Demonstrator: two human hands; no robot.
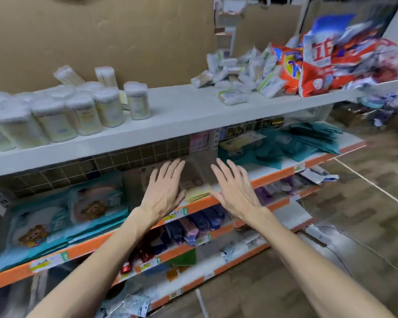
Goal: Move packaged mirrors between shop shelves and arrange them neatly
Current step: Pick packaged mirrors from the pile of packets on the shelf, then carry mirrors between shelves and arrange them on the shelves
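Left hand (164, 191), right hand (236, 191): fingers spread, holding nothing. Between them blurred glossy pack (197, 190). Above: white shelf (182, 106), round plastic tubs (83, 115). Beside left hand: soft teal packs (55, 216).

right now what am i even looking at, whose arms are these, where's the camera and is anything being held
There is no machine here. This is one picture from a wide-angle camera worn on a person's head, looking forward and down, so the two bare arms are the wearer's own.

The left hand and right hand are both open with straight fingers and hold nothing. They are stretched toward the orange-edged middle shelf. A flat pack lies between them, too blurred to identify.

The white top shelf carries tubs of cotton swabs, a heap of white packets and red-orange bags. Teal packs lie to the left on the middle shelf.
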